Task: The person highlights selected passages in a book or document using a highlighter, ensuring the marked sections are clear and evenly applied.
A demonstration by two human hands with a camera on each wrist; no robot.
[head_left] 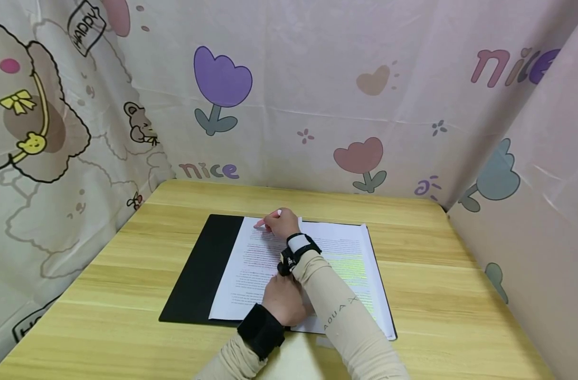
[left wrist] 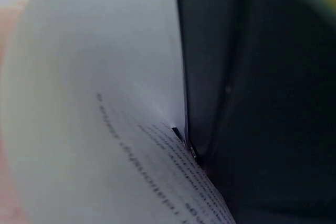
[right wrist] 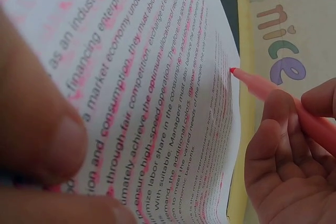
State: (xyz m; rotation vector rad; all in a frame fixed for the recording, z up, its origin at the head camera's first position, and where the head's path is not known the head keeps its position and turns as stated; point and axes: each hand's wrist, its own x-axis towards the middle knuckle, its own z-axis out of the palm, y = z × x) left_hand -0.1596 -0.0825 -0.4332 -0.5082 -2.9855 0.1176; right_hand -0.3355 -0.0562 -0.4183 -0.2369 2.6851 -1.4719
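My right hand (head_left: 283,224) holds a pink highlighter (right wrist: 258,85) near the top left of the left printed page (head_left: 255,264). Its tip is at the page's far edge in the right wrist view; whether it touches the paper I cannot tell. Pink marks run along many printed lines. My left hand (head_left: 284,301) rests low on the pages, near the middle of the black folder (head_left: 198,274), partly behind my right wrist. Two of its fingers (right wrist: 58,129) lie on the paper in the right wrist view. A curved sheet (left wrist: 94,40) fills much of the left wrist view.
The right page (head_left: 346,243) carries yellow highlighting, partly covered by my right sleeve (head_left: 346,316). The folder lies on a wooden table (head_left: 436,295). Patterned curtains (head_left: 279,79) hang behind the table and on both sides. A small metal fastener (left wrist: 184,141) shows beside the curved sheet.
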